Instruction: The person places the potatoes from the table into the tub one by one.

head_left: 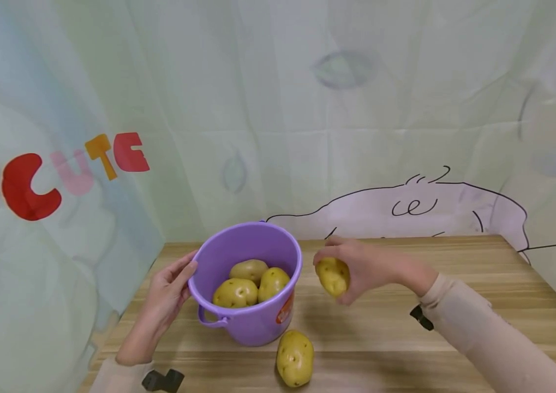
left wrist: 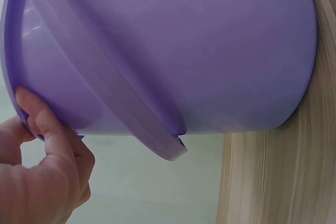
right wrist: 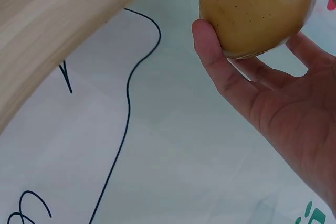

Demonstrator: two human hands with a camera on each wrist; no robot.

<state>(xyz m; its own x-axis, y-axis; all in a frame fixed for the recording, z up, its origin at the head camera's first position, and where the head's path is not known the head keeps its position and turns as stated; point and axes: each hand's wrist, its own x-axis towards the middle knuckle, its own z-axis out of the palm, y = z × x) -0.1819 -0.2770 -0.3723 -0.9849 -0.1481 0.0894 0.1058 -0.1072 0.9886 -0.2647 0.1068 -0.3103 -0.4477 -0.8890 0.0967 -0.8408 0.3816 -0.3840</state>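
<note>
A purple bucket stands on the table, tipped a little toward me, with three potatoes inside. My left hand pinches its left rim between thumb and fingers; the left wrist view shows those fingers against the outer wall, beside the bucket's handle. To the right of the bucket, my right hand grips another potato above the table. In the right wrist view the fingers curl round that potato. One more potato lies on the table in front of the bucket.
The wooden table reaches back to a printed cloth hanging behind it and along the left side. Dark straps sit on both wrists over light sleeves.
</note>
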